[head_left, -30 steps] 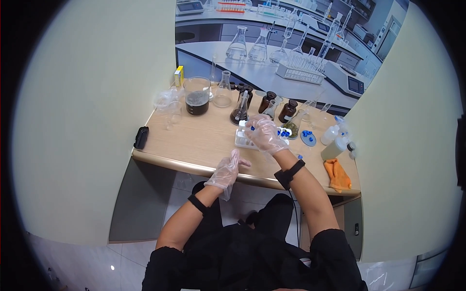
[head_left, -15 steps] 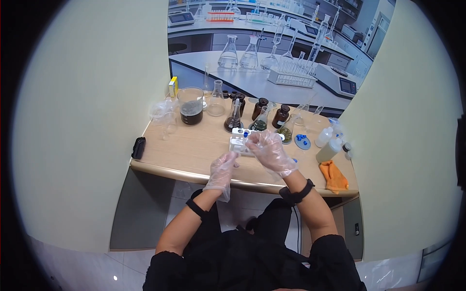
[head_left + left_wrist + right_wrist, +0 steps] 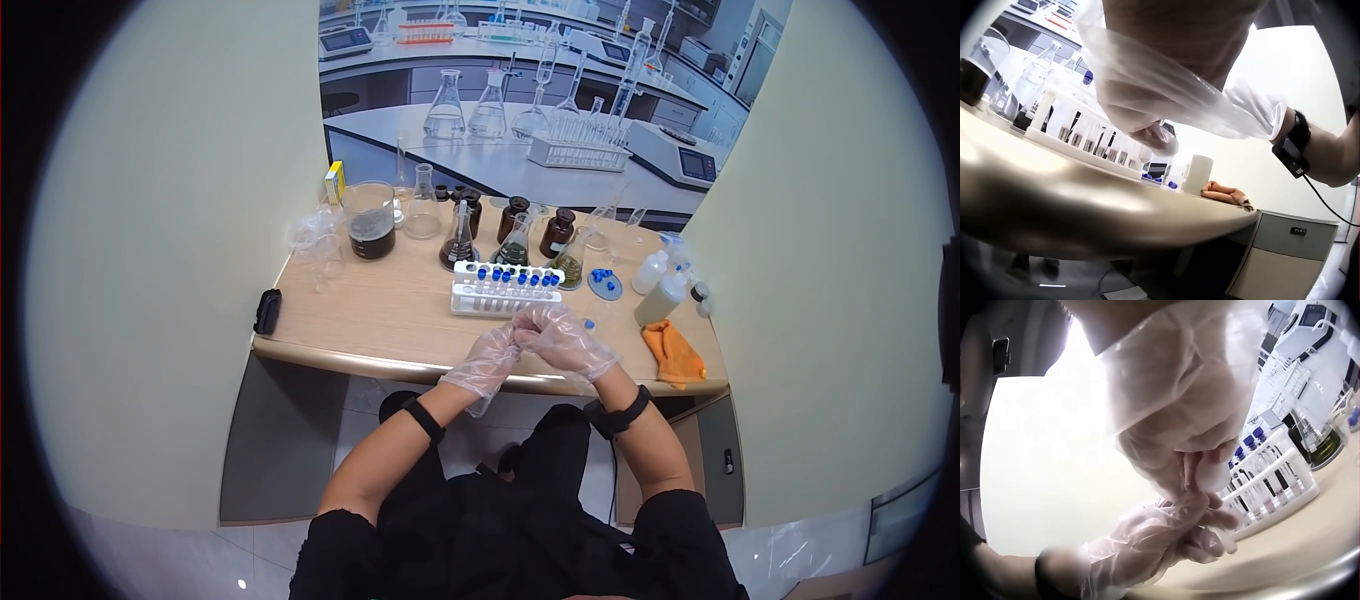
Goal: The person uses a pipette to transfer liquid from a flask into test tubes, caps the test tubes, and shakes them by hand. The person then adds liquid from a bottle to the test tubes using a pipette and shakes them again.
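In the head view the gloved left hand [image 3: 485, 362] and gloved right hand [image 3: 565, 342] meet just in front of the white tube rack [image 3: 500, 305]. The right fingers are bent and pinch the left glove near its fingertips. In the right wrist view the left hand [image 3: 1154, 540] lies below the right hand [image 3: 1179, 406], its fingers loosely extended. Anything small between the fingertips is hidden. Several tubes with blue caps [image 3: 522, 279] stand in the rack. The left wrist view shows the rack [image 3: 1085, 144] beside a glove, with dark material low in its tubes.
Behind the rack stand flasks [image 3: 458, 250] with dark contents and brown bottles [image 3: 557, 235]. A beaker [image 3: 371, 235] of dark liquid is at the left. Rightward are a dish [image 3: 605, 290] of blue caps, plastic bottles [image 3: 660, 300] and an orange cloth [image 3: 673, 354].
The right hand has left the rack and come down toward the person, uncovering the blue caps. The left hand has moved right, and the two hands now touch.
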Motion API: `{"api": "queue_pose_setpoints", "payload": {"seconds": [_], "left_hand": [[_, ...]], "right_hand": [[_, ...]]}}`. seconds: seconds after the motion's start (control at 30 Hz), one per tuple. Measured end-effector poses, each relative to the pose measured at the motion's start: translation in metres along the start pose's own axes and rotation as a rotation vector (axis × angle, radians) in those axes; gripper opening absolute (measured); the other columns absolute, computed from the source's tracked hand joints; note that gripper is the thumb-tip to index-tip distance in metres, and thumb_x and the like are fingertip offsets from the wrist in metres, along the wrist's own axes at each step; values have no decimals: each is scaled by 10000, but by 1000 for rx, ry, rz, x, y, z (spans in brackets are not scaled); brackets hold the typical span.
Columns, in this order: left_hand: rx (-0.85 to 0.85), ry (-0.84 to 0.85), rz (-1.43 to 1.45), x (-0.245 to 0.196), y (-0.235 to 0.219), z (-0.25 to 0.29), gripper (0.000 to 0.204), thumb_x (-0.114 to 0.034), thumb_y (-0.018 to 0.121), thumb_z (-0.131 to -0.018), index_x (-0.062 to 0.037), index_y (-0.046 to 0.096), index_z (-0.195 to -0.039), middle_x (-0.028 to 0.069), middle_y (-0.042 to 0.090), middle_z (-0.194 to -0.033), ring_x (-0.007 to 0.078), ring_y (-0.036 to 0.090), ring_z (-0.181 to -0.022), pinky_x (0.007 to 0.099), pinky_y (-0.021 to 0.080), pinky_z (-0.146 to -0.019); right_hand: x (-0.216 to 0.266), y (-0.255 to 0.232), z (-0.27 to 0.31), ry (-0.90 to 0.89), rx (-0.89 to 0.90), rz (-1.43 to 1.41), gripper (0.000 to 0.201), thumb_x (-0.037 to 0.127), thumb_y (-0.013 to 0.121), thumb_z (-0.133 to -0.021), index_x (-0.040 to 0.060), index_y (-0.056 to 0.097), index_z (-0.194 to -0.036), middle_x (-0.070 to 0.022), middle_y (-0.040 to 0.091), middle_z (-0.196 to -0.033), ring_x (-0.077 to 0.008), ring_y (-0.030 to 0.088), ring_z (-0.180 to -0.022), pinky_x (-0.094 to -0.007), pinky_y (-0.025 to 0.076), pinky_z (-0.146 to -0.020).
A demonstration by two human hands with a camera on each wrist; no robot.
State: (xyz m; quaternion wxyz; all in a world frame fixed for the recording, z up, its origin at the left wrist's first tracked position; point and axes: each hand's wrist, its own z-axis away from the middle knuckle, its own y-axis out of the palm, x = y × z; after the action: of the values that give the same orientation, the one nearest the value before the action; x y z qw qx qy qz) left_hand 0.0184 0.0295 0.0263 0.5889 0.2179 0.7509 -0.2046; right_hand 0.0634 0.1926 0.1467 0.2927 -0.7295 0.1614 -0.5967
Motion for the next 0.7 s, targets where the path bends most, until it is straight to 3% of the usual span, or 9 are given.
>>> {"api": "queue_pose_setpoints", "payload": {"seconds": [0.07,0.13,0.2,0.23,0.33,0.4,0.53,0.6,0.7], "left_hand": [[2,30,-32,14,8,-7,239,-214,650,-1054,-64,714,-1228,-41,663,-943,65,568,-800,276,510,-750],[-20,204,-24,34,14,-18,196,-191,608,-1057,-52,701,-1160,0,668,-913,105,600,-782,306,518,-738],[-15,115,-187,27,11,-13,172,-174,589,-1060,-45,687,-1117,25,665,-901,121,609,-772,320,520,-729],[-15,20,-352,17,9,-11,159,-157,569,-1062,-39,674,-1074,50,662,-889,138,617,-762,333,523,-720],[-12,-1,-444,20,8,-13,122,-90,545,-1045,-24,648,-1037,90,664,-885,154,621,-746,323,530,-719],[-12,-55,-326,7,9,-11,123,-51,524,-1025,-16,641,-1040,83,666,-887,151,629,-756,319,538,-728],[4,-90,-166,4,9,-8,189,27,457,-983,9,629,-1058,64,670,-895,139,659,-800,310,566,-757],[-15,-86,-127,7,11,-7,203,29,443,-984,12,630,-1064,57,666,-896,130,659,-815,309,570,-764],[-50,-82,-39,12,13,-5,201,17,445,-1003,14,633,-1072,49,664,-902,114,655,-835,302,575,-775]], "right_hand": [[2,-8,2,36,54,55,235,189,715,-939,-26,731,-1031,-146,731,-873,-203,680,-799,-368,544,-747],[14,-15,5,59,-7,55,232,197,720,-933,-19,739,-1017,-153,736,-859,-208,690,-780,-380,548,-728],[14,-22,3,81,-64,54,229,204,724,-928,-12,747,-1003,-160,740,-845,-212,700,-760,-392,552,-710],[4,-29,-3,34,-238,131,227,217,714,-933,-3,748,-972,-176,740,-832,-243,709,-736,-409,555,-694],[-36,-59,-28,-8,-647,422,278,267,646,-969,20,743,-890,-239,733,-844,-373,726,-735,-465,566,-683],[-51,-87,-51,234,-705,476,349,304,596,-987,7,732,-863,-273,724,-880,-438,716,-813,-490,573,-743],[-69,-129,-86,229,-627,735,434,376,583,-979,-16,743,-887,-292,724,-908,-464,712,-900,-511,565,-844],[-74,-140,-103,314,-596,830,556,493,535,-962,-14,762,-987,-330,719,-999,-477,695,-1031,-530,526,-942],[-105,-154,-129,344,-449,931,558,480,523,-956,-17,773,-981,-328,718,-1031,-473,689,-1056,-524,526,-949]]}}
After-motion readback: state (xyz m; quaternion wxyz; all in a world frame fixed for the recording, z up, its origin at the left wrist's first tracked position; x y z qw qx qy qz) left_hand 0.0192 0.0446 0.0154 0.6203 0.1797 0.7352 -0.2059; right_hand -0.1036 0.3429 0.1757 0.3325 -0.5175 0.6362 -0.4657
